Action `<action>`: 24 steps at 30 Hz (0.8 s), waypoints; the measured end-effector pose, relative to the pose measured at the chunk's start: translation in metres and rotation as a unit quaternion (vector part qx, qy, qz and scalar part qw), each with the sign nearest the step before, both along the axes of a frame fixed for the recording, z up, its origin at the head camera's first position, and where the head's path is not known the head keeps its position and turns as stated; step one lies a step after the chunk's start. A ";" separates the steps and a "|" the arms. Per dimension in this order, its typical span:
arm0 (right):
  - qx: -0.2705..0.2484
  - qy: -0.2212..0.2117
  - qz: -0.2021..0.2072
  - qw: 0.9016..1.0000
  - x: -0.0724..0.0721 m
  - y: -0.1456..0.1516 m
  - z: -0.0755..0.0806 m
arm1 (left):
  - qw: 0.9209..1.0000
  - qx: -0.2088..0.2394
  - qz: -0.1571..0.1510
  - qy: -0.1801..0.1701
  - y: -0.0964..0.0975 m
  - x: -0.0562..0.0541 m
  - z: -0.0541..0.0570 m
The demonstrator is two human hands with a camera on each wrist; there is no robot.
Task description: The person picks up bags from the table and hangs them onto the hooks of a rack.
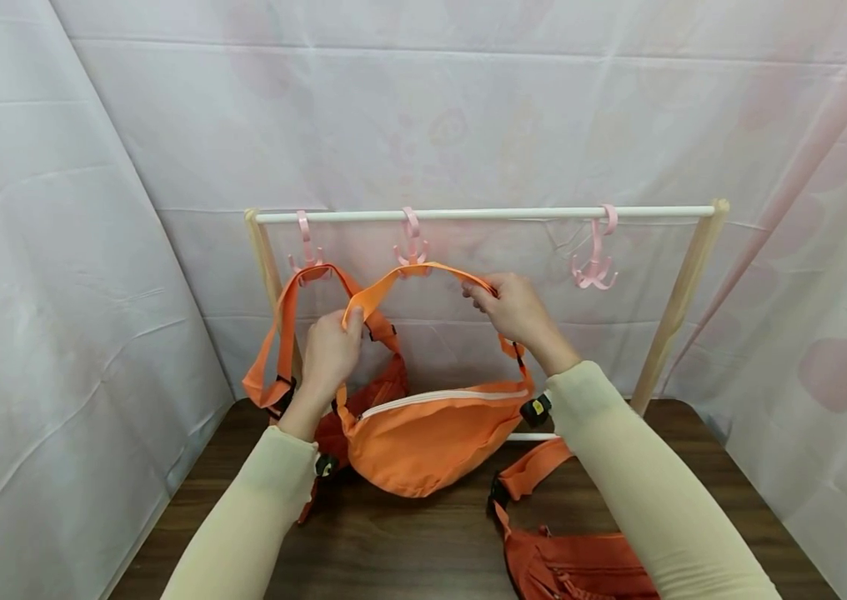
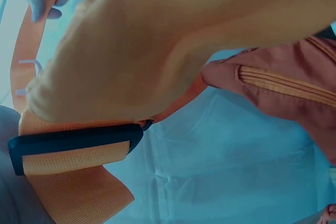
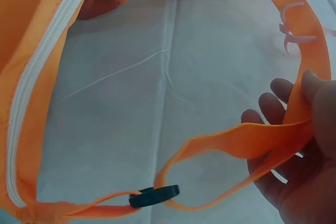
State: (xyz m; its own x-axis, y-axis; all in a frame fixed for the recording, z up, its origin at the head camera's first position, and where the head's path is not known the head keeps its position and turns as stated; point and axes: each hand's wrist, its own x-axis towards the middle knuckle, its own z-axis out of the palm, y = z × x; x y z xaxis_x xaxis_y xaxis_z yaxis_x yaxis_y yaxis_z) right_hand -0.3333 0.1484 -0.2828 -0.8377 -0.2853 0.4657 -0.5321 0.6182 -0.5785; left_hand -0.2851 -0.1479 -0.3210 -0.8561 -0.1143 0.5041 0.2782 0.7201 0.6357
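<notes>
An orange waist bag [image 1: 431, 446] with a white zipper hangs by its strap [image 1: 382, 292] between both hands. My left hand [image 1: 332, 354] pinches the strap's left side, thumb on top. On the other side, my right hand [image 1: 513, 310] grips the strap with curled fingers; the right wrist view shows a loop of webbing and a black buckle [image 3: 154, 196] below it. The top of the strap lies at the prongs of the middle pink hook [image 1: 412, 233]. Behind my left hand, a darker rust-orange bag [image 1: 386, 387] hangs from the left pink hook [image 1: 306, 242].
A white rod [image 1: 498, 214] between wooden posts [image 1: 671, 325] carries the hooks. The right pink hook [image 1: 593, 258] holds no bag. Another rust-orange bag [image 1: 588, 558] lies on the dark wooden table [image 1: 408, 550], partly under my right forearm. Pale curtains surround the table.
</notes>
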 end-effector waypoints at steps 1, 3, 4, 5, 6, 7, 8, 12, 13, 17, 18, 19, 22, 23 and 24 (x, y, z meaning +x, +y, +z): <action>0.002 -0.002 0.002 1.000 -0.001 -0.001 0.000 | 1.000 -0.001 -0.002 0.002 0.000 0.001 -0.001; 0.008 -0.005 0.004 1.000 -0.002 -0.001 0.000 | 1.000 -0.004 -0.004 0.003 0.000 0.002 -0.002; 0.010 -0.008 0.005 1.000 -0.003 -0.002 0.000 | 1.000 -0.005 -0.005 0.003 0.000 0.003 -0.002; 0.012 -0.010 0.007 1.000 -0.003 -0.002 0.000 | 1.000 -0.005 -0.004 0.002 0.000 0.004 -0.003; 0.014 -0.013 0.011 1.000 -0.004 -0.002 0.000 | 1.000 -0.005 -0.003 0.000 0.001 0.005 -0.003; 0.015 -0.016 0.015 1.000 -0.005 -0.002 0.000 | 1.000 -0.003 -0.001 -0.002 0.001 0.006 -0.003; 0.015 -0.017 0.019 1.000 -0.005 -0.003 0.000 | 1.000 -0.002 0.000 -0.005 0.001 0.006 -0.004; 0.002 -0.018 0.037 0.999 -0.008 -0.004 0.002 | 1.000 0.004 0.008 -0.011 0.000 0.009 -0.003; -0.003 -0.017 0.041 0.999 -0.008 -0.005 0.003 | 1.000 0.005 0.009 -0.011 -0.001 0.009 -0.003; -0.011 -0.005 0.052 0.999 -0.010 -0.007 0.006 | 1.000 0.003 0.007 -0.008 -0.002 0.011 0.000; -0.010 0.000 0.054 0.998 -0.010 -0.008 0.006 | 1.000 0.003 0.006 -0.007 -0.002 0.012 0.000; -0.008 0.005 0.056 0.998 -0.011 -0.009 0.007 | 1.000 0.003 0.006 -0.006 -0.002 0.012 0.000; -0.004 0.016 0.057 0.998 -0.012 -0.013 0.011 | 1.000 0.002 0.005 -0.004 -0.003 0.013 0.001; -0.005 0.018 0.056 0.998 -0.012 -0.014 0.012 | 1.000 0.000 0.004 -0.004 -0.003 0.014 0.001; -0.004 0.020 0.052 0.998 -0.012 -0.016 0.014 | 1.000 0.000 0.003 -0.002 -0.003 0.014 0.001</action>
